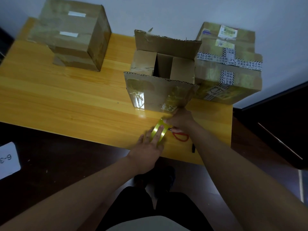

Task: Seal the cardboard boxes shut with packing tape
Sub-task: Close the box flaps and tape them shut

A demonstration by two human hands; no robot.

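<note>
On yellow wood table (66, 100): three boxes; grey wall (166, 12).

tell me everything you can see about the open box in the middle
The open box is brown corrugated cardboard, standing upright on the yellow wooden table and close against a taped box on its right. Its two long flaps stand up, the two short flaps are folded in, leaving a dark gap. Old clear tape and torn label scraps cling to the near side. The right hand reaches its lower front corner.
</note>
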